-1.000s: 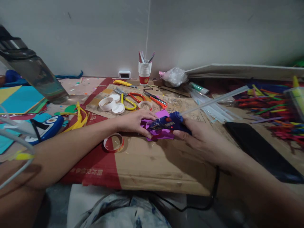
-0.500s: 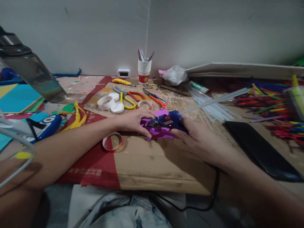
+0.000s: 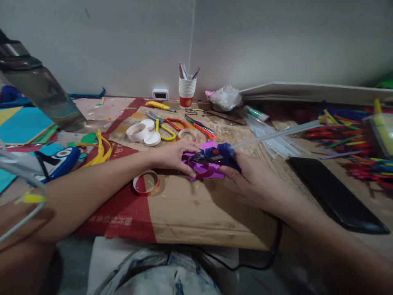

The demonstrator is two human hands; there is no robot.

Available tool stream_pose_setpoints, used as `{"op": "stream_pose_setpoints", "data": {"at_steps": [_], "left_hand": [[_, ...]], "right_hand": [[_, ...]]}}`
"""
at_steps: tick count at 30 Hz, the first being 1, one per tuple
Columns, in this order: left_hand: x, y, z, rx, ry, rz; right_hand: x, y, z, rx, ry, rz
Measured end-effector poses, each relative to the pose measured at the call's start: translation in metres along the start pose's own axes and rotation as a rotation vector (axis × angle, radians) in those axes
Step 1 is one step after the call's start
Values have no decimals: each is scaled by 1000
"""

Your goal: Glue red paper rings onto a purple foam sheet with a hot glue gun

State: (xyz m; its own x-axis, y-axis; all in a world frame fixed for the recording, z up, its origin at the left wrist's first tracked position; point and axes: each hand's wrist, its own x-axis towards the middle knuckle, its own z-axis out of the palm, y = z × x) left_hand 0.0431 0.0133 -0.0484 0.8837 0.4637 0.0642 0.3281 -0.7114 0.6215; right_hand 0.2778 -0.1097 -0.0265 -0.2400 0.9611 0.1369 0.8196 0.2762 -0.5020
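Observation:
My right hand (image 3: 238,170) is wrapped around a dark blue hot glue gun (image 3: 222,152). A long clear glue stick (image 3: 276,134) juts from its back, and a small red light glows on its side. The nozzle points left, down at bright purple paper (image 3: 211,174) on the cardboard. A curved purple band seems to stand on this paper, partly hidden by the gun. With thumb and fingers curved around its left side, my left hand (image 3: 178,157) holds the purple paper. Near my left wrist lies a white and red paper ring (image 3: 146,183).
Behind my hands lie scissors (image 3: 167,132), pliers-like red-handled scissors (image 3: 204,130), a yellow cutter (image 3: 159,106) and white paper rings (image 3: 136,132). Stacked cups (image 3: 186,92) hold pens. A black phone-like slab (image 3: 337,194) and colourful pipe cleaners (image 3: 346,131) are right; a bottle (image 3: 43,90) stands left.
The glue gun and both hands stay almost in place. A curved purple band shows more plainly under the nozzle; the view has shifted slightly.

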Motion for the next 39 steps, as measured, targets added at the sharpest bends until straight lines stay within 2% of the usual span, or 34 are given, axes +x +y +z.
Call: {"op": "stream_pose_setpoints", "data": {"at_steps": [14,22,29,33,39], "left_hand": [[0,5,-2,17,-22,-29],[-1,12,-5,-11,-36,-176],[-2,10,-4,-29,-23,-151],[-3,5,-6,-57,-52,-111],[-3,0,-2,-87,-26,-22]], "right_hand": [[-3,-5,-2,-169,9,21],[-4,-8,-7,-141,-7,20],[-4,-10,-10,-56,-23,6],[-3,-9,-9,-67,-12,10],[-3,-5,-13,-61,1,-12]]}}
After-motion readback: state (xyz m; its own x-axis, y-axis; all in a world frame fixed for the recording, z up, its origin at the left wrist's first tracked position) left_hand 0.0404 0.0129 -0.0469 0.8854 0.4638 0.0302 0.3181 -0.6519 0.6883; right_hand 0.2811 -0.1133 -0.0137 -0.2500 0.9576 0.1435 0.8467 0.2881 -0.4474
